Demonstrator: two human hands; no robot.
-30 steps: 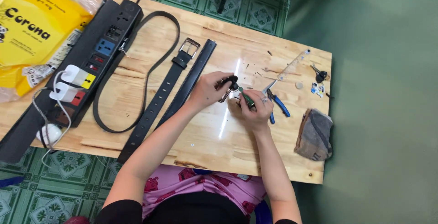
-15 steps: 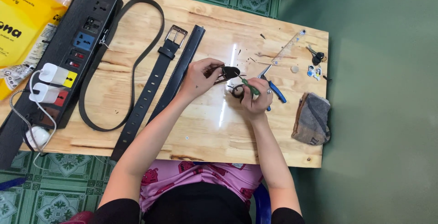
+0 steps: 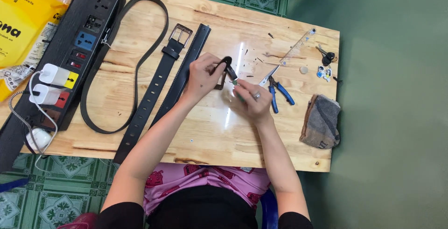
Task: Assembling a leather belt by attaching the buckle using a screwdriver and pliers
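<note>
Black leather belt end with a small dark buckle piece sits above the middle of the pale wooden tabletop, pinched in the left hand. Right hand is closed around a small green-handled tool, its tip at the buckle piece. Both hands are close together. Just right lie blue-handled pliers; left lies a long black belt with a silver buckle.
</note>
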